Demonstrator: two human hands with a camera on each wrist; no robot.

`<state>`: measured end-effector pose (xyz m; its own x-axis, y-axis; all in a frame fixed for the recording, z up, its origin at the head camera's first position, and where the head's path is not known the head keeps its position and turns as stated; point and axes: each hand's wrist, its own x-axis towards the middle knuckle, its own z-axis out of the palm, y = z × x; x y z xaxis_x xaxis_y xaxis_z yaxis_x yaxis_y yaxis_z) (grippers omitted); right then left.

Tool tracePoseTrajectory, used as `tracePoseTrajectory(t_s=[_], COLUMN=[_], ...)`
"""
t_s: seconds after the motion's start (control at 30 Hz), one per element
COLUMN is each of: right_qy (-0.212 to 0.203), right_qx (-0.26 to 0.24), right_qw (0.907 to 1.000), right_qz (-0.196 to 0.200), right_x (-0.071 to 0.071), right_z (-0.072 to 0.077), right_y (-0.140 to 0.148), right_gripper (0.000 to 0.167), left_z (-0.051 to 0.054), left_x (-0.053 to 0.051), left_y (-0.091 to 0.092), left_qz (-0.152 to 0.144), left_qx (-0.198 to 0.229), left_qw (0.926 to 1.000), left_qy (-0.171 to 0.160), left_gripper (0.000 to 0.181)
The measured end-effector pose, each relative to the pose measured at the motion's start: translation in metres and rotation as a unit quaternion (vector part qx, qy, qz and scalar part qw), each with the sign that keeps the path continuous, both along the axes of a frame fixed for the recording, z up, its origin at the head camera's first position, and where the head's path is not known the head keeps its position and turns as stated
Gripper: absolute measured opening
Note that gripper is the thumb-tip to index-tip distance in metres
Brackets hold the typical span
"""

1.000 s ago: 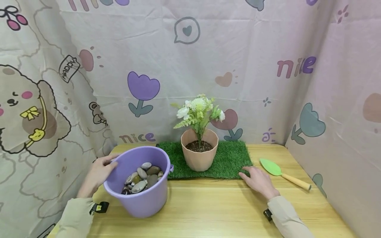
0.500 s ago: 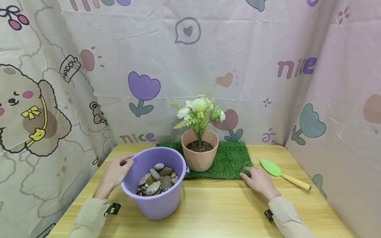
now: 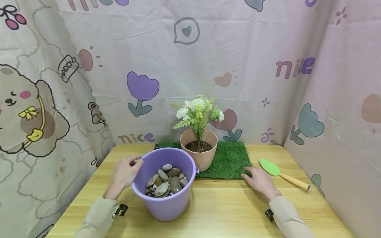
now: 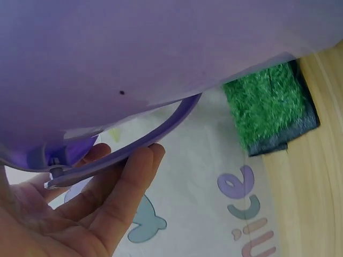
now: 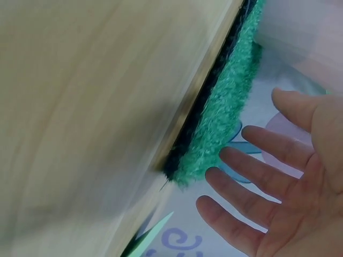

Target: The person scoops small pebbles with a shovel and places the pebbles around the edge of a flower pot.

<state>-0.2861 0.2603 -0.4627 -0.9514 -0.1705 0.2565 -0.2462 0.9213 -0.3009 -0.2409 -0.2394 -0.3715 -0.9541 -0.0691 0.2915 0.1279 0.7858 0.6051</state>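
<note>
Now my left hand (image 3: 125, 173) grips the purple bucket (image 3: 167, 209), which sits at four o'clock from it; my right hand (image 3: 260, 182) lies spread beside green turf (image 3: 233, 161).

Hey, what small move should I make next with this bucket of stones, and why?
I'd probably bring your right hand over to steady the bucket from its other side: only your left hand holds it, the stones inside look heavy, and your right hand is open by the grass mat.
</note>
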Motion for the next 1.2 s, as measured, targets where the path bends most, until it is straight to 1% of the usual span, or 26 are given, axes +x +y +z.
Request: tracePoseTrajectory(t_s=[0.13, 0.23, 0.3, 0.37, 0.43, 0.5, 0.63, 0.7, 0.8, 0.93, 1.03, 1.1, 1.2], right_qy=[0.002, 0.008, 0.014, 0.021, 0.015, -0.003, -0.065, -0.091, -0.116, -0.137, -0.138, -0.137, -0.138], right_qx=[0.004, 0.01, 0.018, 0.026, 0.038, 0.049, 0.059, 0.055, 0.053, 0.055, 0.064, 0.071, 0.069], right_qw=[1.0, 0.9999, 0.9997, 0.999, 0.9979, 0.9964, 0.9912, 0.9878, 0.9836, 0.9806, 0.9805, 0.9806, 0.9808], right_qz=[0.004, 0.0, -0.011, -0.03, -0.05, -0.069, -0.099, -0.114, -0.128, -0.13, -0.124, -0.121, -0.12], right_x=[0.0, -0.001, -0.002, -0.002, 0.0, 0.001, 0.002, 0.003, 0.004, 0.007, 0.009, 0.009, 0.009], right_z=[-0.001, -0.002, -0.001, -0.001, -0.001, -0.001, -0.002, -0.002, -0.001, -0.001, -0.002, -0.002, -0.004], right_y=[0.008, 0.017, 0.024, 0.033, 0.042, 0.053, 0.075, 0.084, 0.095, 0.104, 0.109, 0.111, 0.112], right_gripper=[0.043, 0.046, 0.049, 0.052, 0.056, 0.06, 0.073, 0.075, 0.077, 0.076, 0.071, 0.063, 0.044], left_z=[-0.002, -0.004, -0.004, -0.005, -0.006, -0.006, -0.007, -0.007, -0.008, -0.009, -0.009, -0.008, -0.009], left_x=[0.0, -0.001, -0.001, -0.001, 0.0, 0.0, -0.002, -0.003, -0.002, -0.002, -0.001, -0.001, 0.0], left_y=[0.007, 0.012, 0.016, 0.019, 0.022, 0.026, 0.032, 0.035, 0.041, 0.047, 0.051, 0.053, 0.056], left_qz=[0.004, 0.009, 0.011, 0.013, 0.013, 0.014, 0.015, 0.013, 0.011, 0.013, 0.014, 0.014, 0.016], left_qx=[0.01, 0.014, 0.018, 0.021, 0.023, 0.023, 0.02, 0.02, 0.022, 0.021, 0.016, 0.014, 0.012], left_qw=[0.9999, 0.9999, 0.9998, 0.9997, 0.9996, 0.9996, 0.9997, 0.9997, 0.9996, 0.9996, 0.9995, 0.9995, 0.9994], left_qy=[-0.001, 0.002, 0.004, 0.004, 0.003, 0.002, 0.006, 0.008, 0.011, 0.016, 0.024, 0.026, 0.028], left_gripper=[0.042, 0.04, 0.04, 0.04, 0.04, 0.04, 0.039, 0.038, 0.037, 0.035, 0.035, 0.035, 0.035])
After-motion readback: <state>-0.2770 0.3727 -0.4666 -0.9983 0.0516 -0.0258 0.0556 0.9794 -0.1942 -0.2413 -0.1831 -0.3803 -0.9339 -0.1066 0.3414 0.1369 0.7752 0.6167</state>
